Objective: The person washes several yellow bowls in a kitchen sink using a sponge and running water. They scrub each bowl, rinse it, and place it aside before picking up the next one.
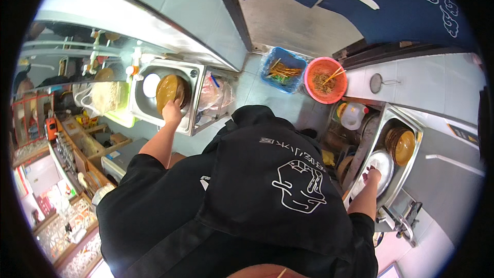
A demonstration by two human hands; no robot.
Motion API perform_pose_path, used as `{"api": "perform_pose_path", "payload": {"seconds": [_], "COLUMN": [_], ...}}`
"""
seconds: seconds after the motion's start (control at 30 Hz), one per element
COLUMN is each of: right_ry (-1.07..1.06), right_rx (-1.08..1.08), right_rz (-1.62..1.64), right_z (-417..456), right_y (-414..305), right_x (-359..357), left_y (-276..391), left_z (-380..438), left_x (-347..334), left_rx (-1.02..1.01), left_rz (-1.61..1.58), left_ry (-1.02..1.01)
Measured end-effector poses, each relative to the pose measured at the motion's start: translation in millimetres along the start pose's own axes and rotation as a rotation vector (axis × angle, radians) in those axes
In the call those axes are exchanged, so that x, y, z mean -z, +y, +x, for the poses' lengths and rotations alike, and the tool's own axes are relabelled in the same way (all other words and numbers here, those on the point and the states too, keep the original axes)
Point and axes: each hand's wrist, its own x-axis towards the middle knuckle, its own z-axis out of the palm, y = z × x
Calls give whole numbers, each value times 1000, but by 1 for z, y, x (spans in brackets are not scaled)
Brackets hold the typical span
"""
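My left hand (172,112) grips the rim of an amber-brown bowl (166,92) in the stainless steel sink (198,102) on the left. A darker rim shows behind that bowl, possibly more bowls nested with it. A round white dish (151,85) lies beside it in the same basin. On the right, my right hand (371,177) reaches over a round metal basin (389,166) filled with whitish suds. Its fingertips are at the suds, and whether they hold anything is unclear. A stack of brown bowls (403,146) sits next to this basin in the second sink (416,123).
On the floor ahead stand a blue bin (283,88) with sticks and scraps and a pink bucket (322,98) of food waste with chopsticks. A plastic jug (352,117) is below the right sink. A strainer (376,83) hangs on the wall. A dark blue curtain (393,7) hangs ahead.
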Motion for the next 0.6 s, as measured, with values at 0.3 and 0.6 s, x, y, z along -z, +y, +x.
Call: {"api": "perform_pose_path", "payload": {"seconds": [0.3,0.6], "right_ry": [119,113], "right_rx": [123,199], "right_rz": [-515,-149], "right_z": [10,53], "right_y": [23,106], "right_x": [61,78], "left_y": [-45,153], "left_z": [30,84], "left_x": [-94,-35], "left_rx": [-25,-142], "left_rz": [273,216], "left_ry": [-169,-161]}}
